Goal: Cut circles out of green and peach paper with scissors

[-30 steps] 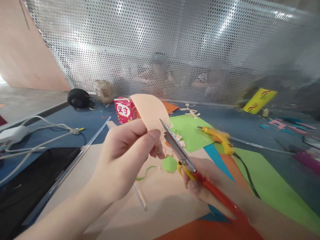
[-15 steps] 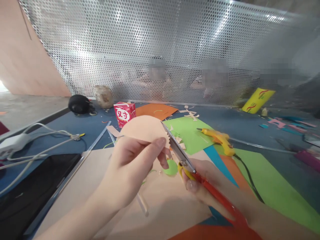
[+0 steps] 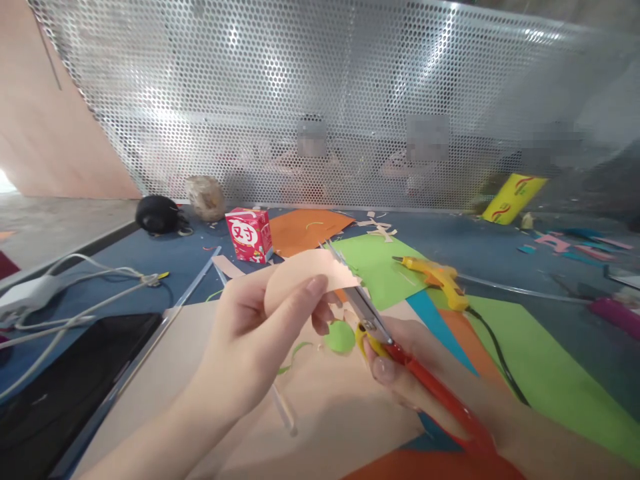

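Between the thumb and fingers of my left hand [image 3: 265, 333] is a rounded piece of peach paper [image 3: 295, 277], its right edge cut into small zigzag teeth. My right hand [image 3: 405, 360] grips zigzag-edged scissors [image 3: 367, 313] with red and yellow handles. The scissor blades lie along the toothed paper edge, pointing up and away, with their tips slightly apart. Below the paper, a green paper circle [image 3: 341, 337] rests on a large peach sheet [image 3: 320, 427]. A clear glue stick [image 3: 285, 410] lies near my left wrist.
A yellow hot glue gun [image 3: 435, 277] with a black cord lies right on green paper [image 3: 380, 267]. A pink drink box [image 3: 249, 235] stands behind my left hand. White cables [image 3: 75, 307] and a black phone-like slab [image 3: 75, 387] are left. A perforated metal screen [image 3: 350, 80] rises behind.
The peach paper has been turned and tilted in my left hand, so less of its face shows. The scissor blades have parted a little at the tips. My right hand stays nearly in place.
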`<action>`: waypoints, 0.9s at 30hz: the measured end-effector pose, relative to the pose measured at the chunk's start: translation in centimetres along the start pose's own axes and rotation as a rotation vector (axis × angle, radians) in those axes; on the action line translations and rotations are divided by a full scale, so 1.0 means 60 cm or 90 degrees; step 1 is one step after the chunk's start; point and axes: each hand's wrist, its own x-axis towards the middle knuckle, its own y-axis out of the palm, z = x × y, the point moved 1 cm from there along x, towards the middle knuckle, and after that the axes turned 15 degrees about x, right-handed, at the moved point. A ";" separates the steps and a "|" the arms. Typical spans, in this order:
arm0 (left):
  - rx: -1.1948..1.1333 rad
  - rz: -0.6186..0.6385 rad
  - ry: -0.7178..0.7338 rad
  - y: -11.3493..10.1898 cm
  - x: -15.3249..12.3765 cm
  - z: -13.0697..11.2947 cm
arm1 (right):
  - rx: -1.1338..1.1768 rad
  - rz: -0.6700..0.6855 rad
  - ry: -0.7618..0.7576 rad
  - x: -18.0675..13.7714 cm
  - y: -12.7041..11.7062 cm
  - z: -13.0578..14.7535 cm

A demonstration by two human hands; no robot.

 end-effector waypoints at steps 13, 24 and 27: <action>0.025 0.030 0.006 0.004 -0.001 -0.001 | -0.024 -0.001 0.008 0.002 -0.006 -0.010; -0.008 0.080 -0.008 0.011 -0.005 -0.001 | -0.012 0.031 -0.019 0.001 -0.007 -0.019; -0.010 0.069 -0.005 0.009 -0.002 0.000 | -0.011 0.014 -0.012 0.000 -0.006 -0.018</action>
